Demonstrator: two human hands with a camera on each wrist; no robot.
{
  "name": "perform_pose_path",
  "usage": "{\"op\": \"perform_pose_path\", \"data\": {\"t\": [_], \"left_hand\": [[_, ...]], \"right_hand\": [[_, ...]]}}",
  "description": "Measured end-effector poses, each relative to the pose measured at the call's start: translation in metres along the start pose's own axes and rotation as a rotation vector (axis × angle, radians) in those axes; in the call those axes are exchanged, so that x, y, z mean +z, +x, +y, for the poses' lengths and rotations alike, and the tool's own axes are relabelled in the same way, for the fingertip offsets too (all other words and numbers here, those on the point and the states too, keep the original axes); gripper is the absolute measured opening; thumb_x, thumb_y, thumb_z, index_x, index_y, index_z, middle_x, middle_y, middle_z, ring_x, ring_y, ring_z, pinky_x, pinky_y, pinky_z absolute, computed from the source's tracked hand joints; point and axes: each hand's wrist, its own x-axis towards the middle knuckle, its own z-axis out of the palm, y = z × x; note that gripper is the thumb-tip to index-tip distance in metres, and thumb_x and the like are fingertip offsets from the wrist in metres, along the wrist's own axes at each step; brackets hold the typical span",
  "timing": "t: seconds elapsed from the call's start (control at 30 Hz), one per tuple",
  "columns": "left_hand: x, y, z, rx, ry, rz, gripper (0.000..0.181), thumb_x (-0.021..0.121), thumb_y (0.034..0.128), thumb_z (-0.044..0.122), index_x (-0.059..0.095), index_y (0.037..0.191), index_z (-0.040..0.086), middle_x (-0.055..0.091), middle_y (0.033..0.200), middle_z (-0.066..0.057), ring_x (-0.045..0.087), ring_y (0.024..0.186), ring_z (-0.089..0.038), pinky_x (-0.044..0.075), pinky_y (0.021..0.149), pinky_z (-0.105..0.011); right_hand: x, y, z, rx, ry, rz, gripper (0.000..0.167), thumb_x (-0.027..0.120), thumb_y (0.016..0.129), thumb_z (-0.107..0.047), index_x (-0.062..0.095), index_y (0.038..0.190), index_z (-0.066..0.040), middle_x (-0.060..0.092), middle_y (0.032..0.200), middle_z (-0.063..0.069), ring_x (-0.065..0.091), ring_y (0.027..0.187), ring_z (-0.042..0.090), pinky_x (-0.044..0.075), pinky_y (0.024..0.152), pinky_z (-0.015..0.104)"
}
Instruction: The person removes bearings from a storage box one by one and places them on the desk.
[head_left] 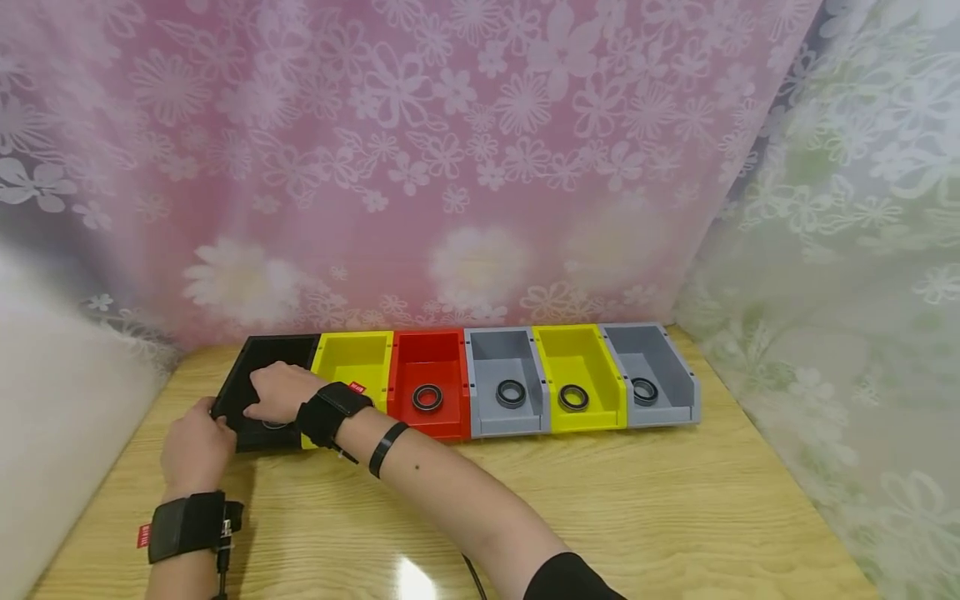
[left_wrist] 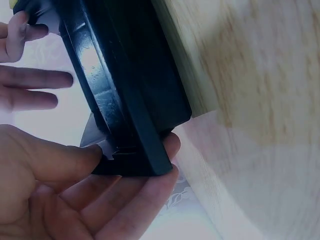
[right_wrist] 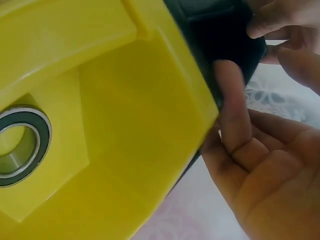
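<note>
At the left end of a row of bins is the black bin [head_left: 281,348], with part of a bearing ring [head_left: 274,425] showing near its front. My left hand [head_left: 197,446] grips its front left corner; in the left wrist view the thumb [left_wrist: 75,162] lies inside the front wall and fingers curl round the outside. Reaching across from the right, my right hand [head_left: 283,392] is over the black bin's front. In the right wrist view its bent fingers [right_wrist: 232,100] grip the black edge beside the yellow bin [right_wrist: 145,100], while others stick out straight in the left wrist view.
Rightward stand a red bin [head_left: 431,357], a grey bin [head_left: 501,354], another yellow bin [head_left: 573,354] and a second grey bin [head_left: 645,342], each holding one bearing. Beneath them is a wooden table [head_left: 600,500]; flowered curtains [head_left: 480,167] hang behind and at the right.
</note>
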Motion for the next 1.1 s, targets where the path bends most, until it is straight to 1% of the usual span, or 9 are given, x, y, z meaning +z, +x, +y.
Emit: {"op": "perform_pose_path", "data": {"t": [0.13, 0.33, 0.43, 0.5, 0.57, 0.73, 0.83, 0.93, 1.1], "left_hand": [[-0.002, 0.000, 0.000, -0.002, 0.004, -0.007, 0.039, 0.051, 0.0968, 0.000, 0.051, 0.132, -0.016, 0.058, 0.109, -0.046, 0.060, 0.090, -0.062, 0.049, 0.074, -0.067], [-0.004, -0.001, 0.000, -0.009, -0.002, -0.025, 0.040, 0.051, 0.0974, 0.001, 0.050, 0.134, -0.014, 0.058, 0.111, -0.046, 0.059, 0.090, -0.062, 0.049, 0.073, -0.067], [-0.004, 0.000, 0.000, -0.018, 0.003, -0.037, 0.042, 0.051, 0.0986, 0.002, 0.049, 0.137, -0.014, 0.057, 0.113, -0.046, 0.059, 0.090, -0.062, 0.049, 0.074, -0.067], [-0.004, 0.000, 0.000, -0.020, 0.006, -0.042, 0.043, 0.050, 0.0992, 0.002, 0.047, 0.139, -0.014, 0.056, 0.114, -0.047, 0.059, 0.091, -0.062, 0.049, 0.074, -0.067], [-0.004, 0.000, -0.001, -0.020, 0.007, -0.043, 0.043, 0.050, 0.0993, 0.002, 0.047, 0.139, -0.014, 0.056, 0.115, -0.047, 0.059, 0.092, -0.062, 0.049, 0.075, -0.068], [-0.006, 0.000, -0.001, -0.014, 0.001, -0.038, 0.041, 0.050, 0.0990, 0.002, 0.048, 0.137, -0.014, 0.056, 0.116, -0.047, 0.058, 0.095, -0.063, 0.049, 0.075, -0.068], [-0.005, 0.000, 0.000, -0.020, 0.002, -0.043, 0.041, 0.050, 0.0993, 0.003, 0.048, 0.137, -0.014, 0.055, 0.118, -0.047, 0.058, 0.097, -0.064, 0.049, 0.077, -0.069], [-0.005, -0.001, 0.001, -0.029, 0.005, -0.045, 0.042, 0.050, 0.0995, 0.003, 0.047, 0.138, -0.015, 0.054, 0.120, -0.047, 0.058, 0.099, -0.064, 0.048, 0.080, -0.069], [-0.004, -0.001, 0.000, -0.024, 0.010, -0.030, 0.042, 0.050, 0.0990, 0.003, 0.048, 0.137, -0.015, 0.055, 0.120, -0.047, 0.058, 0.099, -0.064, 0.048, 0.081, -0.070]], "right_hand": [[0.005, 0.003, -0.004, 0.005, -0.052, 0.015, 0.026, 0.066, 0.100, -0.044, 0.068, 0.114, -0.022, 0.065, 0.096, -0.010, 0.060, 0.080, 0.003, 0.046, 0.073, 0.017], [0.019, 0.011, -0.007, 0.017, -0.161, 0.028, 0.018, 0.066, 0.100, -0.042, 0.070, 0.098, -0.025, 0.065, 0.088, -0.012, 0.062, 0.079, 0.002, 0.048, 0.071, 0.018], [0.028, 0.019, -0.010, 0.060, -0.197, 0.032, 0.013, 0.066, 0.100, -0.040, 0.073, 0.099, -0.029, 0.066, 0.096, -0.013, 0.062, 0.088, 0.003, 0.049, 0.078, 0.020], [0.034, 0.026, -0.012, 0.091, -0.229, 0.027, 0.012, 0.065, 0.101, -0.039, 0.075, 0.105, -0.032, 0.067, 0.103, -0.014, 0.062, 0.093, 0.003, 0.047, 0.083, 0.021], [0.039, 0.031, -0.015, 0.118, -0.249, 0.014, 0.013, 0.065, 0.101, -0.036, 0.075, 0.108, -0.033, 0.068, 0.107, -0.014, 0.061, 0.094, 0.003, 0.043, 0.085, 0.023], [0.040, 0.035, -0.020, 0.166, -0.272, -0.019, 0.013, 0.063, 0.102, -0.034, 0.076, 0.099, -0.035, 0.072, 0.096, -0.018, 0.061, 0.084, 0.002, 0.037, 0.078, 0.024], [0.041, 0.032, -0.022, 0.186, -0.295, -0.019, 0.015, 0.065, 0.101, -0.036, 0.075, 0.090, -0.035, 0.070, 0.084, -0.019, 0.060, 0.078, 0.001, 0.035, 0.077, 0.024], [0.046, 0.033, -0.024, 0.202, -0.315, -0.014, 0.014, 0.068, 0.099, -0.039, 0.074, 0.086, -0.036, 0.067, 0.077, -0.018, 0.057, 0.074, 0.001, 0.032, 0.076, 0.025], [0.054, 0.037, -0.025, 0.227, -0.351, -0.002, 0.007, 0.069, 0.097, -0.043, 0.074, 0.093, -0.040, 0.068, 0.081, -0.020, 0.059, 0.078, 0.001, 0.033, 0.080, 0.026]]}}
